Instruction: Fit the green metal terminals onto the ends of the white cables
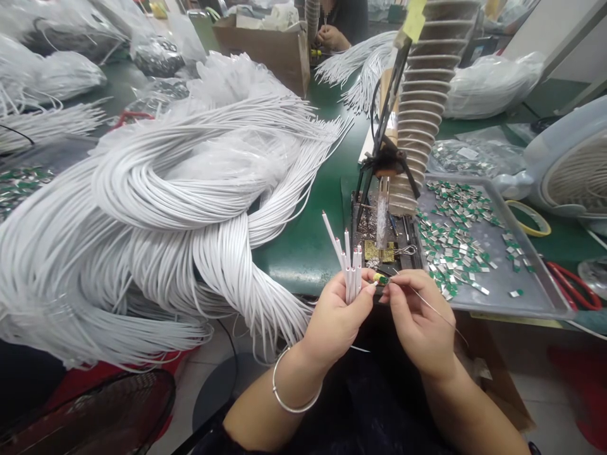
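Rightward of the right hand (389, 285), one grey tray (509, 298) holds green-and-silver pieces (458, 253), too many to count. Ahead of the left hand (341, 316), one cardboard box (277, 58) holds pale plastic (272, 18). The left hand clamps several white cables (348, 272), overlapping; the right hand pinches one thin wire (435, 309) near a partly covered green piece (382, 279).

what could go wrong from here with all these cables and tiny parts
The short row of cable ends fanned out in the left hand could slip out of line if that grip loosens. The thin wire at the right hand curves loosely over it and might snag. The big white cable bundle droops past the edge of the green table, so its weight could drag some off.
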Action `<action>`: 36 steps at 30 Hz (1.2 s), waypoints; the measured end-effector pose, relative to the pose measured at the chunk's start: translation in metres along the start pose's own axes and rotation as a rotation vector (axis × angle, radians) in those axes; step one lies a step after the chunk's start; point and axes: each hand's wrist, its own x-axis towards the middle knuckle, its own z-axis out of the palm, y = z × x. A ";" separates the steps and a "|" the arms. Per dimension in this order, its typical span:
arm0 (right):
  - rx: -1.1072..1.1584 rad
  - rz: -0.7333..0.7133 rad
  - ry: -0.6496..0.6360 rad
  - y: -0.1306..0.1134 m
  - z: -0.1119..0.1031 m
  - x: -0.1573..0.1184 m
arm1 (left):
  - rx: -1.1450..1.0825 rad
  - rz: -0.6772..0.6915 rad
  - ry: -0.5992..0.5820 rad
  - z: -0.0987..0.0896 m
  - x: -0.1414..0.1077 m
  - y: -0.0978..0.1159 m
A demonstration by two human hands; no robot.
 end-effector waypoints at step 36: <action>-0.239 -0.373 0.148 -0.002 0.002 0.009 | 0.102 0.023 0.138 0.010 0.007 0.006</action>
